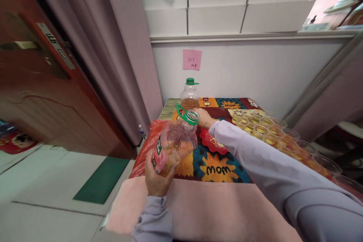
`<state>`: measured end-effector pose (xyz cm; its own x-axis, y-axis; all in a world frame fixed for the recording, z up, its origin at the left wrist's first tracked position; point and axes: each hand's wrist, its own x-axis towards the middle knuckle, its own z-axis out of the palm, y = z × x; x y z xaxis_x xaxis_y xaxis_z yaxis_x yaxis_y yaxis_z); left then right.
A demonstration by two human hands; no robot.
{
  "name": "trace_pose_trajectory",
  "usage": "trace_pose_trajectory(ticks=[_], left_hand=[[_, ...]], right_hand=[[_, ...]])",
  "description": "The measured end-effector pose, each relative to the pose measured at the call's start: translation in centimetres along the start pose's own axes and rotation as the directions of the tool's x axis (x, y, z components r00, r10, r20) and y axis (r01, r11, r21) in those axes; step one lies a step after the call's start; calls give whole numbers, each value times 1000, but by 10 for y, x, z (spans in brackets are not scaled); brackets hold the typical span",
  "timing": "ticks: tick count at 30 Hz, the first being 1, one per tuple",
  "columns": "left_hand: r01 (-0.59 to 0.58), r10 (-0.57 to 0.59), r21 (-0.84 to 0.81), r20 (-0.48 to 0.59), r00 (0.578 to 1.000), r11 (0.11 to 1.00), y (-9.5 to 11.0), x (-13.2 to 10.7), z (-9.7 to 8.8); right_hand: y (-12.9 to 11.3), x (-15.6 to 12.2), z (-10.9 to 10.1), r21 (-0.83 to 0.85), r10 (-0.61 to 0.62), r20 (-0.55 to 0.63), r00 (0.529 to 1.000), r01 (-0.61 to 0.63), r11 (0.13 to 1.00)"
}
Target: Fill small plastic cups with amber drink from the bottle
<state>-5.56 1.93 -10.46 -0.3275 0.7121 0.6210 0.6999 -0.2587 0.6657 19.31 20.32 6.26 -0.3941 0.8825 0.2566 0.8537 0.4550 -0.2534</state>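
My left hand (159,177) is closed round the lower part of a large clear plastic jug (183,141). The jug leans to the right, mouth uncapped, with a green carry ring at its neck and a little amber liquid low inside. Right beside that neck is my right hand (204,118); its fingers are hidden, so I cannot tell what they grip. Behind stands a second jug (190,94) with a green cap and amber liquid. A red scalloped plate (214,141) lies partly under my right forearm.
Several clear cups (266,130) of yellow to amber liquid crowd the table's right side. A red plastic bag (146,145) lies along the left edge, over a patterned tablecloth (219,168). A pink note (192,59) is on the wall; a wooden door (56,94) stands left.
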Motion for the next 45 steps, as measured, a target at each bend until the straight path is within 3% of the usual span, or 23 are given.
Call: trace_pose_trajectory(ticks=[6, 11, 13, 16, 20, 23, 26, 32, 35, 39, 45], left_hand=[[19, -19, -14, -18, 1000, 1000, 12, 2, 0], [-5, 4, -14, -54, 999, 1000, 18, 3, 1], [-17, 18, 6, -71, 997, 1000, 19, 4, 3], [-42, 47, 54, -97, 994, 998, 21, 4, 5], [-93, 103, 100, -101, 989, 991, 24, 5, 7], [-124, 135, 119, -90, 987, 985, 27, 4, 6], [-123, 135, 133, -83, 987, 983, 28, 4, 6], [-80, 90, 133, -73, 993, 988, 31, 4, 4], [-63, 72, 134, -62, 996, 989, 32, 5, 3], [-80, 90, 144, -64, 994, 986, 31, 4, 3], [-128, 142, 180, -66, 988, 975, 27, 2, 4]], right_hand=[[9, 0, -24, 60, -55, -168, 984, 66, 996], [48, -42, -48, 90, -19, -394, 919, 59, 994], [68, -72, -43, 63, -2, -359, 933, 26, 998], [89, -115, -18, 14, 53, -208, 977, -51, 999], [99, -144, 16, 4, 115, -149, 982, -116, 993], [102, -147, 26, 8, 133, -132, 982, -133, 991], [101, -151, 21, 16, 127, -129, 984, -126, 992], [82, -165, 11, 68, 76, -293, 953, -59, 996], [73, -163, 25, 97, 173, -318, 932, -150, 984], [75, -150, 47, 184, 363, -253, 897, -324, 928], [94, -136, 54, 247, 417, -182, 891, -369, 896]])
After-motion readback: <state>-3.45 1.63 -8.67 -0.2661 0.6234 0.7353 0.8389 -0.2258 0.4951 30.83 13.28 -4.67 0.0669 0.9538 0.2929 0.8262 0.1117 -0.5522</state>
